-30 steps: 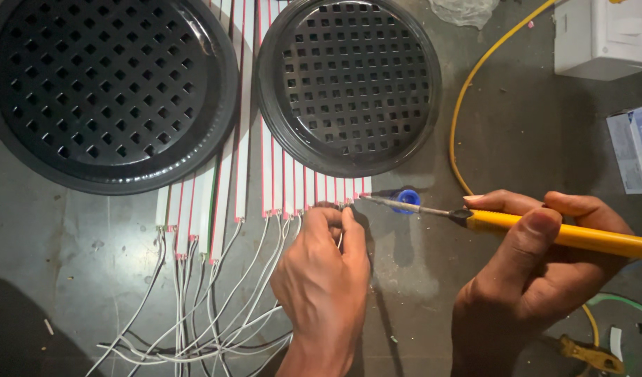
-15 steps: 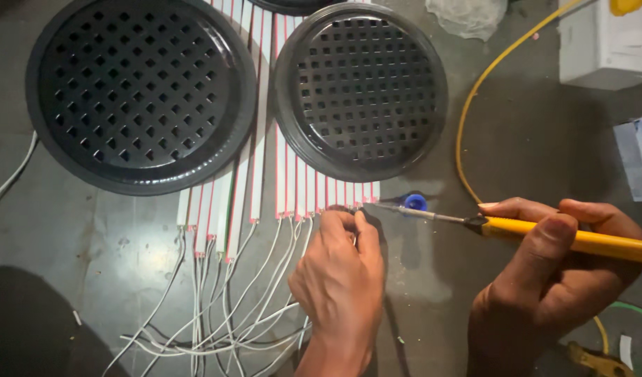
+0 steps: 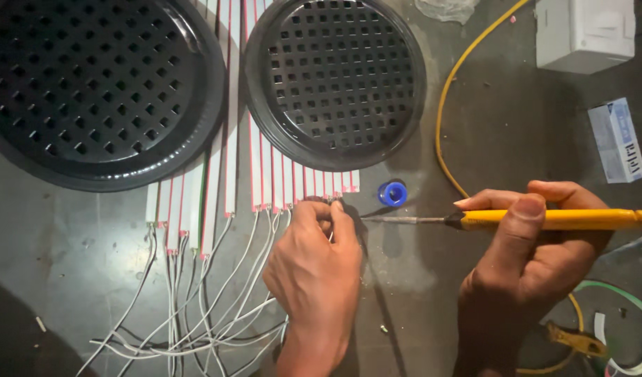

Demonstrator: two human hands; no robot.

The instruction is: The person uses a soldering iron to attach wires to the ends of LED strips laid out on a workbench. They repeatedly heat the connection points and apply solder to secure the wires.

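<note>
A person's left hand (image 3: 314,262) pinches the end of a white strip (image 3: 333,187) at the right of a fanned row, fingertips (image 3: 322,211) closed on it beside its wires (image 3: 216,307); the right hand (image 3: 530,258) grips a yellow soldering iron (image 3: 544,220), thumb and fingers wrapped round the handle; over the last second the tip has stayed level and just right of the pinched strip while both hands drift slightly down the frame with the head's tilt, which suggests the joint is being lined up; a blue cap (image 3: 392,193) sits just above the tip; two black grilles (image 3: 335,77) lie over the strips' far ends; a yellow cable (image 3: 447,105) curves behind.
</note>
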